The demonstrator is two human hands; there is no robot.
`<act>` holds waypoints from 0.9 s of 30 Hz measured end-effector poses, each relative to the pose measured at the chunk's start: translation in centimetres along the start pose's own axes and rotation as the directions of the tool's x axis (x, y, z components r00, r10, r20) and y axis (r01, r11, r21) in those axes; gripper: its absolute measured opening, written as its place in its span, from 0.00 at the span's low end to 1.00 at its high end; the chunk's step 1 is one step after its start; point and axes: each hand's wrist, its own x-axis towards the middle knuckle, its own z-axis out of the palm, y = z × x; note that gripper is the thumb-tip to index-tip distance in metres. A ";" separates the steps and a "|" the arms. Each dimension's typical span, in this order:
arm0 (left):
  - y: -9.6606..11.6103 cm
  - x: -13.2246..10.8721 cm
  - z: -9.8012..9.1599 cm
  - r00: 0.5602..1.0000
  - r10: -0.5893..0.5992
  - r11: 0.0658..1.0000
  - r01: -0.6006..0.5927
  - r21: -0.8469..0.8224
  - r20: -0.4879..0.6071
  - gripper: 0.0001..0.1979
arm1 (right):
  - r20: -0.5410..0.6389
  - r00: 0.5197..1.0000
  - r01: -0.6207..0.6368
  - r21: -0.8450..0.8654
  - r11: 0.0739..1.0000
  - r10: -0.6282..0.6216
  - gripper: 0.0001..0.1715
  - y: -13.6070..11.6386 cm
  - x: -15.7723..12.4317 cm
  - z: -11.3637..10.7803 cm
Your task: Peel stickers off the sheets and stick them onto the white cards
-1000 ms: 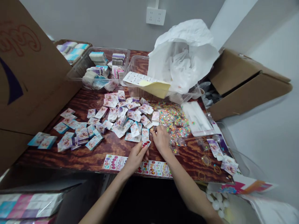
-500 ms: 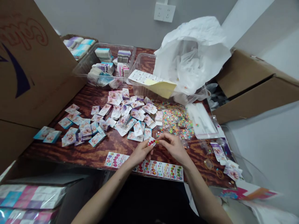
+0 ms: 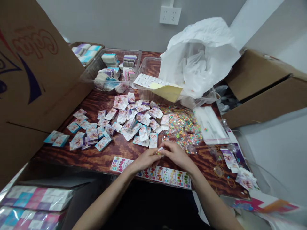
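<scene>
My left hand (image 3: pixel 146 159) and my right hand (image 3: pixel 176 155) meet above the front of the table. Both are closed on a small white sticker card (image 3: pixel 160 149), mostly covered by my fingers. A tiny yellowish spot shows at it; I cannot tell whether that is a separate piece. Below my hands, along the front edge, lies a row of white sticker strips (image 3: pixel 175 177) printed with coloured ovals. Just beyond my fingertips are small printed boxes (image 3: pixel 153 140) in a loose heap. To the right of these spreads a pile of small clear bags with bright pieces (image 3: pixel 184 126).
Clear plastic trays (image 3: pixel 83 76) stand at the back, one with stacked flat boxes. A white plastic bag (image 3: pixel 199 57) and a yellow-backed sheet (image 3: pixel 166 91) rest on the other. Cardboard cartons flank the table (image 3: pixel 55 156) at left (image 3: pixel 59 86) and right (image 3: pixel 261 95). Rubber bands (image 3: pixel 218 171) lie at right.
My hands have come closer together, and the right fingers now cover much of the card whose red ovals showed before. The view has shifted slightly, moving the scene rightward.
</scene>
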 end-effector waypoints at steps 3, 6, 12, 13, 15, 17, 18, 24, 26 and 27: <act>1.0 -1.3 -1.3 0.988 0.151 0.923 -0.124 0.364 -0.044 0.09 | 0.068 0.996 -0.067 0.185 0.981 0.055 0.10 0.9 -0.2 -0.6; 2.0 -2.0 -3.5 0.855 0.444 0.664 -0.114 0.739 -0.267 0.16 | -0.057 0.993 -0.079 0.306 0.949 0.101 0.12 1.5 -0.3 -1.5; 0.8 0.4 -7.3 0.760 0.605 0.321 0.040 0.946 -0.237 0.29 | -0.040 0.994 -0.078 0.440 0.894 0.106 0.13 1.1 0.1 -0.8; 0.6 0.7 -7.5 0.767 0.601 0.324 0.021 0.946 -0.223 0.27 | -0.035 0.994 -0.081 0.451 0.889 0.108 0.13 0.9 0.1 -0.5; 0.5 0.6 -7.5 0.760 0.611 0.377 -0.034 0.925 -0.221 0.23 | -0.048 0.993 -0.073 0.473 0.878 0.109 0.14 0.7 0.0 -0.3; 1.0 -0.2 -7.0 0.749 0.622 0.482 -0.133 0.866 -0.231 0.19 | -0.078 0.991 -0.057 0.507 0.860 0.111 0.14 0.5 -0.1 -0.7; 1.5 -0.9 -6.7 0.753 0.612 0.550 -0.186 0.814 -0.241 0.18 | -0.095 0.989 -0.048 0.528 0.848 0.115 0.14 0.5 -0.2 -0.9; 3.6 -3.6 -3.9 0.922 0.314 0.883 -0.197 0.427 -0.226 0.12 | -0.247 0.969 0.115 0.496 0.860 0.013 0.12 -1.3 0.0 -2.4; 3.6 -3.6 -3.1 0.949 0.255 0.904 -0.166 0.394 -0.185 0.10 | -0.272 0.957 0.197 0.364 0.910 -0.099 0.10 -2.2 0.3 -2.5; 3.4 -3.5 -2.8 0.956 0.233 0.909 -0.149 0.389 -0.179 0.09 | -0.262 0.953 0.228 0.281 0.932 -0.154 0.09 -2.6 0.4 -2.6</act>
